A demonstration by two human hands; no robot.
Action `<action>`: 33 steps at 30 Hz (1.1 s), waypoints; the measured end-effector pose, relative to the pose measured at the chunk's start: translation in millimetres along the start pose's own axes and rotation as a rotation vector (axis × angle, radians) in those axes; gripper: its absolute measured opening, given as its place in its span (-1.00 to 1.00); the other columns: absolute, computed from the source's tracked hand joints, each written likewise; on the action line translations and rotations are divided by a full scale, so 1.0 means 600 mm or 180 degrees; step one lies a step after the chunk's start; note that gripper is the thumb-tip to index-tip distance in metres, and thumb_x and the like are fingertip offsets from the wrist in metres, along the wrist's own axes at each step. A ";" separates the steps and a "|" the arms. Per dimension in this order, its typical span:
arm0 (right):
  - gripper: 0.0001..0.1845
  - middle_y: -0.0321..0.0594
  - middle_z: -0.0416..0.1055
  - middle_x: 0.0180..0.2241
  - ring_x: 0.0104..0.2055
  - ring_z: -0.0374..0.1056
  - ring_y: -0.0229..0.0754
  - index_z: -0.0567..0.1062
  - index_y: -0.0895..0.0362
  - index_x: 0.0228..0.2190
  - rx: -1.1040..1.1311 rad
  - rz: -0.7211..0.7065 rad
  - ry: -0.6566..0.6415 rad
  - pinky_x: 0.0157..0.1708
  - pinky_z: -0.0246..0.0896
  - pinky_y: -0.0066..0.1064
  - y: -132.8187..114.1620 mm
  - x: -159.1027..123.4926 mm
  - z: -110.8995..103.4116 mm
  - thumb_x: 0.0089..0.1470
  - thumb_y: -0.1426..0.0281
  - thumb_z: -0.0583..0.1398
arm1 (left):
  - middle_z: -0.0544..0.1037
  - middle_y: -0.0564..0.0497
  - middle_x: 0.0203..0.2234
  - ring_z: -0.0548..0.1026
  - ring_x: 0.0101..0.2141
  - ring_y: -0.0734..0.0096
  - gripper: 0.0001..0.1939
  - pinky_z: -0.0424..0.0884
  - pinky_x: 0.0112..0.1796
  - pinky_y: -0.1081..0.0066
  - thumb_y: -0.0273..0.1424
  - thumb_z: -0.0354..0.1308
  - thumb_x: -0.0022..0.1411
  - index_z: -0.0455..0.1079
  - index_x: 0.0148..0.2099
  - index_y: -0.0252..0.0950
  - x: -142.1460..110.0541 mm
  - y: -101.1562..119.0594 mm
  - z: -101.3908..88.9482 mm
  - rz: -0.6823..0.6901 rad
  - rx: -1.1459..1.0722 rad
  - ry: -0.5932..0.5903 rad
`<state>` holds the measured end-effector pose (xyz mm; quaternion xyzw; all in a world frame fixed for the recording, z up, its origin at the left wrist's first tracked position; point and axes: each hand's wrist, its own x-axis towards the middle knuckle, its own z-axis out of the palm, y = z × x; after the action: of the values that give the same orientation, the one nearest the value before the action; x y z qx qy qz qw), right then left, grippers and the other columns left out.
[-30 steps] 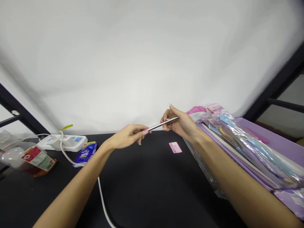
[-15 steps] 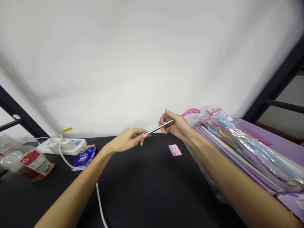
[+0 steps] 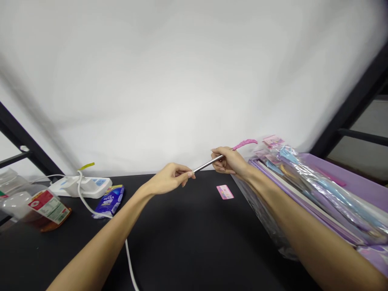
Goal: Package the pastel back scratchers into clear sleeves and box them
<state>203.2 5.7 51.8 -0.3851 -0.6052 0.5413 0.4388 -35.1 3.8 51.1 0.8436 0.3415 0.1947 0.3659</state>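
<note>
A telescopic back scratcher (image 3: 207,164) with a silver rod and a pink claw-shaped head is held slanting above the black table, its head up to the right. My left hand (image 3: 171,178) pinches the lower end of the rod between thumb and fingers, hiding that end. Near the pink head, my right hand (image 3: 228,161) has its fingers curled round the rod. Below the right hand, a small pink printed card (image 3: 224,192) lies flat on the table (image 3: 194,238).
At right, a purple box (image 3: 354,188) holds several wrapped back scratchers (image 3: 321,178), with clear plastic (image 3: 266,226) beside it. At left are a blue Vinda tissue pack (image 3: 109,202), a white power strip (image 3: 100,188) with a cable, and a labelled bottle (image 3: 50,208). A white wall stands behind.
My right hand's fingers have closed more fully round the rod. My left hand appears slightly further right, still pinching the rod's lower end.
</note>
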 end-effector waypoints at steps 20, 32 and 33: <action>-0.50 -0.31 0.15 -0.81 -0.80 -0.11 -0.43 0.25 0.15 -0.76 -0.0088 -0.0249 -0.0120 -0.82 -0.39 -0.55 0.001 -0.002 0.011 0.10 0.19 0.07 | 0.22 0.16 -0.57 -0.04 -0.70 0.74 -0.55 -0.15 -0.69 0.57 -0.01 0.07 0.27 0.37 -0.22 -0.35 0.012 0.008 0.009 -0.0135 -0.1338 -0.0622; -0.57 -0.38 0.20 -0.70 -0.72 0.03 -0.38 0.40 0.14 -0.48 0.0336 0.0079 0.0088 -0.75 -0.10 -0.54 0.016 0.005 0.002 0.04 0.00 0.19 | 0.41 0.09 -0.54 0.21 -0.65 0.64 -0.59 0.12 -0.65 0.58 -0.03 0.07 0.26 0.38 -0.20 -0.32 0.019 -0.016 0.003 -0.0044 -0.0499 -0.0234; -0.55 -0.35 0.24 -0.68 -0.70 0.11 -0.34 0.40 0.13 -0.47 0.0467 0.0087 0.0297 -0.72 0.00 -0.52 0.009 0.004 -0.011 0.04 -0.02 0.17 | 0.44 0.07 -0.53 0.27 -0.62 0.61 -0.60 0.19 -0.60 0.56 -0.05 0.09 0.26 0.39 -0.19 -0.32 0.019 -0.023 0.000 -0.0042 -0.0379 -0.0110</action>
<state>208.7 10.5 46.8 -0.3849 -0.5375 0.5715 0.4861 -33.3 18.9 41.9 0.8213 0.3285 0.1977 0.4225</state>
